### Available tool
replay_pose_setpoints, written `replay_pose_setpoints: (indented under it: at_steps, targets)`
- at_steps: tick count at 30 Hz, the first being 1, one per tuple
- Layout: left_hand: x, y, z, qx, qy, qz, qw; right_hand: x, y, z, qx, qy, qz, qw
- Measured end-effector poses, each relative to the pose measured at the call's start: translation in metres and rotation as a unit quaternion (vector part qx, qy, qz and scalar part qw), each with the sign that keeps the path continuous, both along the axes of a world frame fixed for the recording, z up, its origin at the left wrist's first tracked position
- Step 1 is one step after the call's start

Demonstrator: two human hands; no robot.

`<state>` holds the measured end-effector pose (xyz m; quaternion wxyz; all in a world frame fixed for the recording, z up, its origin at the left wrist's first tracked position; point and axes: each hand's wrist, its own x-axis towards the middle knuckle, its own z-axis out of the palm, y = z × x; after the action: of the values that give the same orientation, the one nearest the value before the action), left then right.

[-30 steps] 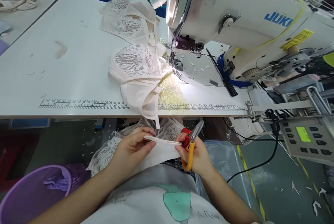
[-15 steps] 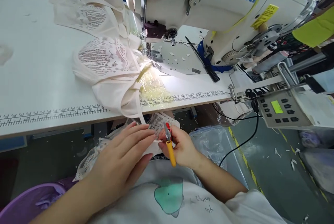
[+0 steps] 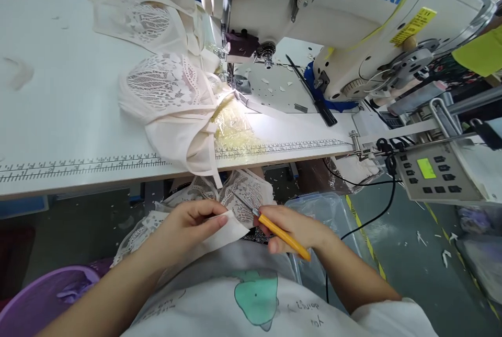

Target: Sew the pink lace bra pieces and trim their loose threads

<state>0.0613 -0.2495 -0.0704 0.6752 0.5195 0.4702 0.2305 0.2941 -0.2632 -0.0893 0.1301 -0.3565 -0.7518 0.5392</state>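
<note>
In the head view, my left hand [image 3: 196, 224] pinches the edge of a white fabric piece [image 3: 229, 229], part of a lace bra [image 3: 247, 190] lying across my lap. My right hand [image 3: 290, 224] is closed around orange-handled thread snips [image 3: 284, 236]. Their thin metal blade points up and left over the lace, just right of my left fingertips. Above my hands, another cream lace bra [image 3: 164, 86] lies on the sewing table, and its strap hangs over the front edge.
A JUKI sewing machine [image 3: 314, 2] stands over the table [image 3: 58, 101], which has a printed ruler along its front edge. Black tweezers [image 3: 314, 93] lie beside the needle area. A control panel [image 3: 435, 175] sits at right. Below are a clear plastic bin [image 3: 325, 209] and a purple basket [image 3: 50, 279].
My left hand has drawn back and turned, now pinching the white fabric. My right hand has shifted slightly right, and the snips have tilted from near upright to a slant.
</note>
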Motion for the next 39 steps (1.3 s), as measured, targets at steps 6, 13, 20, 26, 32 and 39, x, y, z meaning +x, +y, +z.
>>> replay_pose_setpoints:
  at_steps: [6, 13, 20, 26, 32, 39]
  targets:
    - [0.004, -0.004, -0.001, -0.042, 0.006, 0.036, 0.998, 0.009, -0.005, 0.0, 0.037, -0.102, 0.052, 0.993]
    - [0.009, -0.005, -0.001, -0.081, 0.02, 0.05, 0.995, 0.005, -0.01, 0.009, 0.029, -0.162, 0.024, 0.986]
    - [0.009, -0.005, 0.001, -0.077, 0.031, 0.042, 0.996, 0.006, -0.011, 0.01, 0.003, -0.174, -0.002, 0.985]
    - [0.008, -0.005, -0.003, -0.056, 0.025, 0.025, 0.998, 0.006, -0.015, -0.002, -0.001, -0.128, -0.042, 0.991]
    - [0.008, -0.003, -0.002, -0.044, 0.054, 0.031, 0.997, 0.0, -0.019, -0.01, 0.003, -0.073, -0.166, 0.983]
    - [0.011, -0.002, -0.003, 0.034, 0.095, 0.017, 0.995, -0.025, -0.024, 0.004, 0.038, 0.069, -0.266, 0.961]
